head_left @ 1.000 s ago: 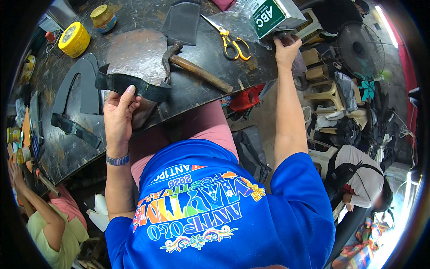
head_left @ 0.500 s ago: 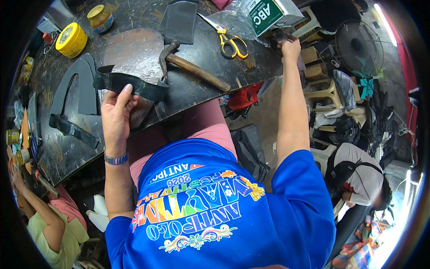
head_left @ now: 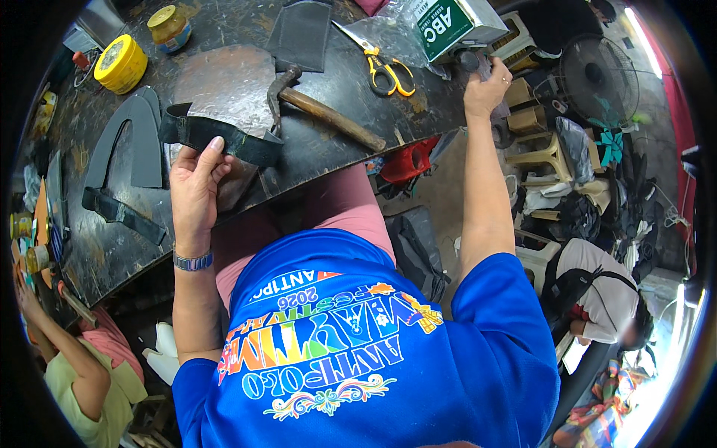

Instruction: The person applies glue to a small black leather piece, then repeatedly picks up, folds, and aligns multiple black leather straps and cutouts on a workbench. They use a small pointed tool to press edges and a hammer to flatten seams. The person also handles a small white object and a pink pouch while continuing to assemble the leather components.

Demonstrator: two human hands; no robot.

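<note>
My left hand [head_left: 196, 185] pinches a curved black strip [head_left: 224, 139], of leather or a similar sheet, between thumb and fingers above the front of the dark table [head_left: 328, 160]. By the table's right edge, my right hand [head_left: 487, 89] is closed around something greyish next to a dark rounded knob [head_left: 468, 60]; I cannot make out its kind. A green and white box [head_left: 457, 28] stands just beyond it. A claw hammer [head_left: 328, 117] lies right of the strip, on the table, near a worn flat slab [head_left: 224, 78]. Left of the strip are dark grey U-shaped sheet pieces [head_left: 146, 142] and another black strip [head_left: 123, 213].
Yellow-handled scissors [head_left: 385, 78], a yellow tub [head_left: 119, 65], a jar [head_left: 169, 30] and a dark flat piece [head_left: 300, 37] lie farther back. A person [head_left: 93, 373] works at lower left; another [head_left: 597, 291] sits at right. A fan [head_left: 597, 75] stands beyond plastic stools.
My right hand has shifted slightly right and towards me, and the dark rounded knob now shows beside it. My left hand and its strip have hardly moved.
</note>
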